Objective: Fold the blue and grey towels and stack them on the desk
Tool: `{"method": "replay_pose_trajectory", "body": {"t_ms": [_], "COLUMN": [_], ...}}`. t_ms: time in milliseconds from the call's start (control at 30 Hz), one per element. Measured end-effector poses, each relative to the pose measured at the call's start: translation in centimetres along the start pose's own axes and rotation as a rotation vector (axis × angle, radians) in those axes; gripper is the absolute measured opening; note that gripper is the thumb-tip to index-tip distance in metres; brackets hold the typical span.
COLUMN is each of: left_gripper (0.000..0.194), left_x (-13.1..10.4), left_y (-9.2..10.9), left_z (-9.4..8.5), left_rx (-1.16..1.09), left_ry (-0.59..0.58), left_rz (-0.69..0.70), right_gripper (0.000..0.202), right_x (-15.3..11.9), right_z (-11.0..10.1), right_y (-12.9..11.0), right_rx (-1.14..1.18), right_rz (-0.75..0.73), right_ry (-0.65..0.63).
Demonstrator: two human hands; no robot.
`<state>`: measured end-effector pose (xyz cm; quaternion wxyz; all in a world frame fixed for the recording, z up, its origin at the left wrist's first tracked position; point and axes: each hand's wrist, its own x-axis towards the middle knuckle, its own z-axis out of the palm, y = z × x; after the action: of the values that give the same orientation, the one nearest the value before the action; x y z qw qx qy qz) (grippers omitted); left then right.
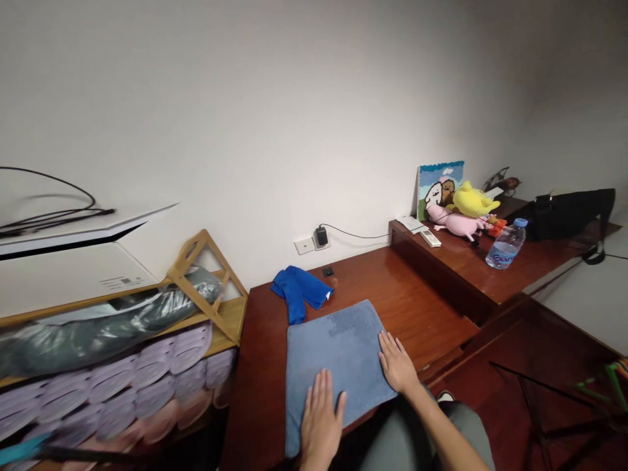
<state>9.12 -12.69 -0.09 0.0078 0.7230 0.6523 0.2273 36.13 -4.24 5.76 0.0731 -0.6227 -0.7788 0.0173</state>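
Observation:
A blue-grey cloth (pixel 338 353) lies spread flat on the reddish-brown desk (pixel 260 392), with a darker patch near its far edge. My left hand (pixel 321 415) rests on the near left part of the cloth, fingers stretched out and thumb apart. At the cloth's right edge, my right hand (pixel 396 363) lies palm down with extended fingers. Neither hand grips anything. Just beyond the cloth's far left corner is a crumpled bright blue cloth (pixel 299 291).
A raised desk section (pixel 441 261) at the right holds plush toys (pixel 471 199), a white remote (pixel 430 238), a water bottle (pixel 506 245) and a black bag (pixel 564 212). A charger (pixel 321 235) is plugged into the wall. Left stands a wooden rack (pixel 235 307) with purple slippers (pixel 152 366).

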Motion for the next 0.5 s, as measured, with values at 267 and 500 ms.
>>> {"method": "replay_pose_trajectory", "body": {"t_ms": [267,500], "left_gripper": [0.069,0.062], "left_x": [-4.5,-1.2], "left_y": [-7.4,-3.4], "left_z": [-0.9,-1.7], "left_rx": [0.083,0.068], "left_ry": [0.078,0.081], "left_rz": [-0.138,0.003], "right_gripper": [0.064,0.064], "right_x": [1.6,0.2], "right_z": [-1.7,-0.4], "right_y": [-0.3,-2.6], "right_rx": [-0.02,-0.025], "right_rz": [-0.027,-0.064], "right_ry": [-0.095,0.052]}}
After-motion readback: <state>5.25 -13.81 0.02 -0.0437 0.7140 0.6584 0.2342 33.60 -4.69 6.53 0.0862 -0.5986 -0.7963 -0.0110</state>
